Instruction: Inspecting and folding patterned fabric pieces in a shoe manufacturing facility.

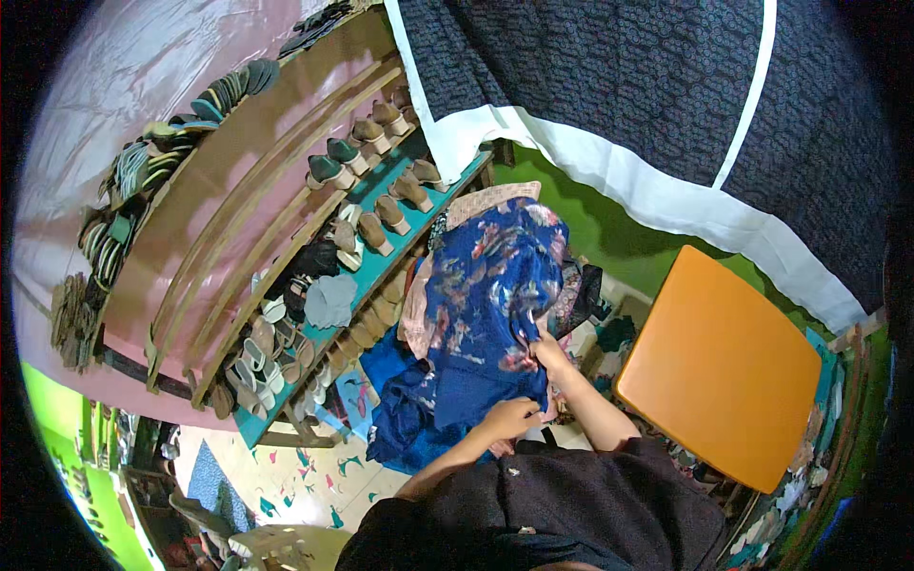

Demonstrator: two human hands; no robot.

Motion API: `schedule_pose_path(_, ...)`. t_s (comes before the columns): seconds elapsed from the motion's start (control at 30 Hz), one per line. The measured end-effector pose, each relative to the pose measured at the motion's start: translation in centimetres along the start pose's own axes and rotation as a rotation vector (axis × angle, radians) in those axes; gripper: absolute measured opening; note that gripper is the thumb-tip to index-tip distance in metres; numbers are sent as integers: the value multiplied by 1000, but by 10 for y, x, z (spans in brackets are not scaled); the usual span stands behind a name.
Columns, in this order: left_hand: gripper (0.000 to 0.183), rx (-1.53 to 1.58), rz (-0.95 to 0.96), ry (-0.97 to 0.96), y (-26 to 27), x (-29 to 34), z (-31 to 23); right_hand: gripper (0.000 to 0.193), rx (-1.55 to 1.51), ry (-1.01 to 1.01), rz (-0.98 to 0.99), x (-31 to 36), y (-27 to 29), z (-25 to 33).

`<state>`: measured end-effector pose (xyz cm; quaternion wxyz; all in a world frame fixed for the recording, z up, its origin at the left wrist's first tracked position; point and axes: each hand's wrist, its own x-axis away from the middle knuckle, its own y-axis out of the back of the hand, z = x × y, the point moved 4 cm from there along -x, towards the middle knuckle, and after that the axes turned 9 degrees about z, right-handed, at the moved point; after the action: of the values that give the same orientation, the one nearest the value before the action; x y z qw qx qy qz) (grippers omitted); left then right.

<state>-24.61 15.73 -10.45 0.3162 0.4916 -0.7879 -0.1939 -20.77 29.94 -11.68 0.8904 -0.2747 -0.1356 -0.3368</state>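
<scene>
A large dark blue cloth (466, 314) with pink and white flowers spreads in front of me, over a heap of other fabrics. My right hand (546, 350) pinches a fold of it on the right side. Closer to my body, my left hand (510, 420) has its fingers curled onto the cloth's near part; its fingertips are partly hidden. Plain blue fabric (400, 419) hangs bunched at the lower left of the flowered piece. A beige printed cloth (495, 198) shows beyond its far end.
Left of the cloth runs a slanted rack (357, 276) with rows of shoes. At right stands an orange stool-like top (724, 366). A dark patterned curtain (609, 86) with white edging hangs ahead. Coloured scraps (305, 466) litter the pale floor.
</scene>
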Motion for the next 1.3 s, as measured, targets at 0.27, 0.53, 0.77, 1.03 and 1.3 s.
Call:
schedule_pose_path(0.27,69,31,-994,284,31,32,43,43,-170,114,-271,148,49,-35)
schedule_pose_path(0.53,74,885,-686,602,-92,-6,52,45,92,302,-128,284,11,-13)
schedule_pose_path(0.77,30,1420,-483,98,-97,21,-74,38,281,474,-340,400,47,-50)
schedule_pose_path(1.03,73,1338,-58,-254,-118,59,-218,34,-91,1113,-845,590,77,32)
schedule_pose_path(1.3,29,1140,-39,-382,-127,36,-217,32,1466,369,-1120,588,135,40)
